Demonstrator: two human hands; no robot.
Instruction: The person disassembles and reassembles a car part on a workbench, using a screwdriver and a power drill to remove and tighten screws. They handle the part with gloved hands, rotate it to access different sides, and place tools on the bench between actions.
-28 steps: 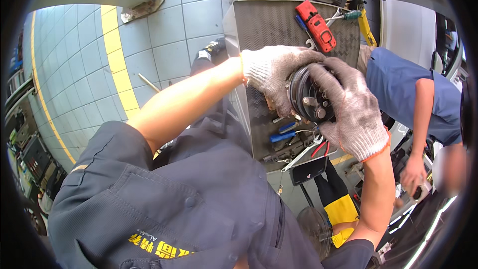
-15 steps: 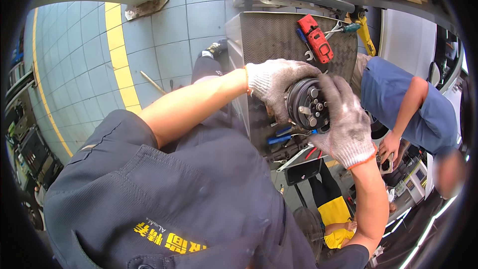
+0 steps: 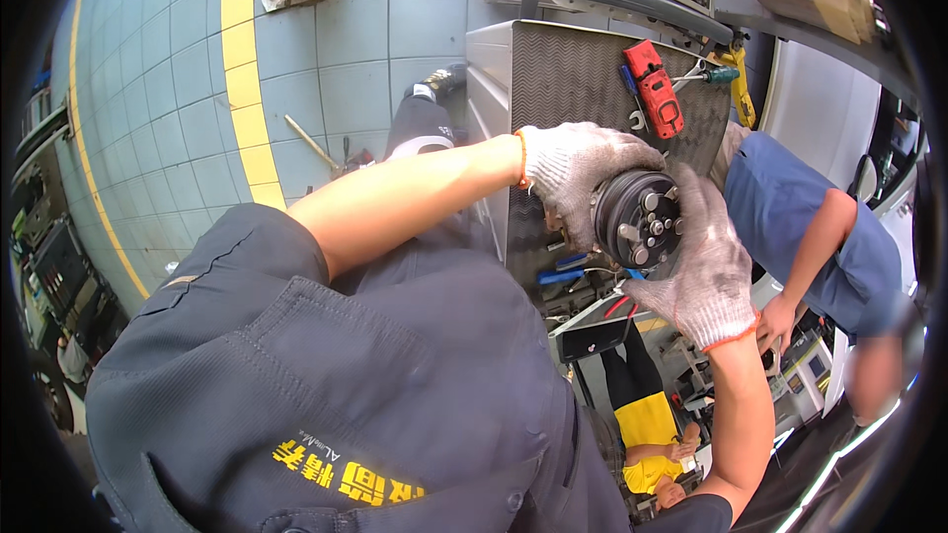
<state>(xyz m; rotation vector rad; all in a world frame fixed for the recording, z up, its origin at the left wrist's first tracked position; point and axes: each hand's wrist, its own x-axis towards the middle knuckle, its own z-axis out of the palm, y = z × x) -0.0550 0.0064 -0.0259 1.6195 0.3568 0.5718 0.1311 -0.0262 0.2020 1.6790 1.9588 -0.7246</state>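
Note:
A car air-conditioning compressor stands over the rubber-matted bench, its round black grooved pulley and bolted metal hub facing up. My left hand, in a knitted grey-white work glove, wraps round the pulley's left and far side. My right hand, gloved alike, cups the right side, its fingers curved along the rim and slightly blurred. Its thumb reaches toward the near edge. The gloves and pulley hide the compressor's lower body.
On the ribbed mat lie a red tool, a wrench and a green-handled screwdriver. Blue-handled pliers and other hand tools are nearer me. A co-worker in blue stands at the right; a person in yellow is farther off.
The view has shifted, so the bench and the compressor appear farther right. My right hand's fingers have slid from the pulley's far side to its right rim; my left hand keeps its hold.

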